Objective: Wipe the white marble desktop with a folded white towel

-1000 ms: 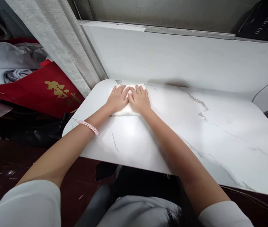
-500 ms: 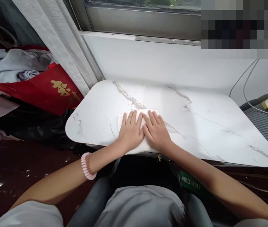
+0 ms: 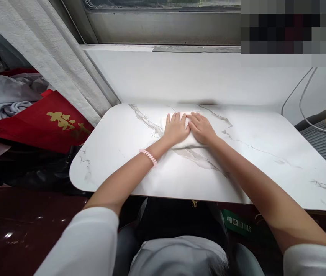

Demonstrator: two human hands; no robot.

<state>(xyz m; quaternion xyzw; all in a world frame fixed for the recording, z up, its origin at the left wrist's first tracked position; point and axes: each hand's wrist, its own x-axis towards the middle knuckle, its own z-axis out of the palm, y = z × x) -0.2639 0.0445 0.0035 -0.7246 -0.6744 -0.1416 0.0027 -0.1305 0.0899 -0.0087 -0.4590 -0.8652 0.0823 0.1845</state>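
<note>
A white cloth (image 3: pixel 188 143) lies on the white marble-patterned table (image 3: pixel 266 172), toward the back edge and mostly covered by my hands. My left hand (image 3: pixel 176 129) rests flat on it, fingers stretched forward and slightly apart. Beside it, my right hand (image 3: pixel 201 128) also presses flat on the cloth, its fingers angled to the left and meeting the left hand's side. Neither hand is closed around the cloth. A pink coiled band (image 3: pixel 148 156) circles my left wrist.
Behind the table rises a white wall (image 3: pixel 180 76) below a window frame (image 3: pixel 163 28). A pale curtain (image 3: pixel 50 50) hangs at the left, near a red bag (image 3: pixel 36 126) of folded cloth. Cables (image 3: pixel 303 92) run down the wall at the right. Under the table sits a green box (image 3: pixel 236 222).
Both hands have slid the cloth forward, from the table's front edge toward the wall. My arms are stretched out farther, and the view has shifted a little.
</note>
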